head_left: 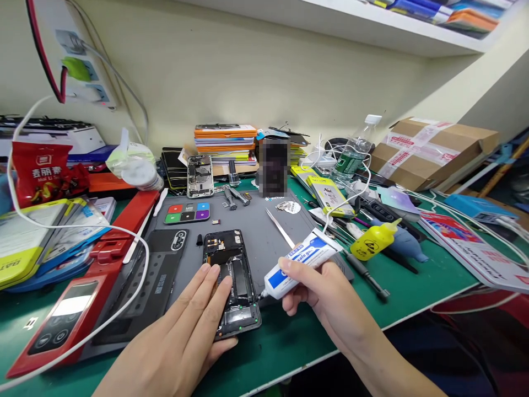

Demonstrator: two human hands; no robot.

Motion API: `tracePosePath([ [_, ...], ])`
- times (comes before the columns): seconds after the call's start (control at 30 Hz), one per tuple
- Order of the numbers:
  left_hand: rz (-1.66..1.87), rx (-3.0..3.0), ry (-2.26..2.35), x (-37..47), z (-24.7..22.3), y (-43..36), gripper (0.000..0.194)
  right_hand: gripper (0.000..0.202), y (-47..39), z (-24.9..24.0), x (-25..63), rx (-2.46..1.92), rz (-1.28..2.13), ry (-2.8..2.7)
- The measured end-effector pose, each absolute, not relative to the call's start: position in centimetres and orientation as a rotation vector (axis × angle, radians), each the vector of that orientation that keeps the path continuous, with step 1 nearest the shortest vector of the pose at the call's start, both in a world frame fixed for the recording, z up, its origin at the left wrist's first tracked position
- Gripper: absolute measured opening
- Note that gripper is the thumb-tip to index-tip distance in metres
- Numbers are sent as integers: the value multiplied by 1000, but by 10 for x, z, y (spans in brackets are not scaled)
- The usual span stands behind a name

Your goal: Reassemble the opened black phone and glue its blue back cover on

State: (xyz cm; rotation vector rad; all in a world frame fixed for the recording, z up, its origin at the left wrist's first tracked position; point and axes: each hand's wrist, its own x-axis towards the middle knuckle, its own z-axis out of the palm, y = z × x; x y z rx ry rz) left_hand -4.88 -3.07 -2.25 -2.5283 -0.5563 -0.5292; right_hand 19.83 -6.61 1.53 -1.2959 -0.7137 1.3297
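An opened black phone [242,275] lies on the grey mat [264,220], its battery and inner parts showing. My left hand [185,325] rests flat along the phone's left side, fingertips over its frame and the thumb at its bottom edge. In my right hand [318,286] is a white and blue glue tube [300,262], gripped between thumb and fingers. The tube's nozzle points left and meets the phone's right edge or hovers just beside it. A dark back cover [155,281] with a camera cutout lies left of the phone.
A red device [78,303] with a display stands at the left, crossed by a white cable [142,275]. Tweezers [280,227], a yellow bottle [374,241] and a screwdriver [366,275] lie right. Behind are another opened phone [200,176] and a cardboard box [430,154].
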Motion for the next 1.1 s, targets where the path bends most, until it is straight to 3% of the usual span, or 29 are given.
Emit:
tracePosePath([
  [0.47, -554, -2599, -630, -48, -24, -35, 61, 31, -77, 14, 196, -1327, 1322, -663],
  [1.1, -581, -2633, -587, -43, -15, -34, 49, 34, -86, 6, 200, -1472, 1283, -807],
])
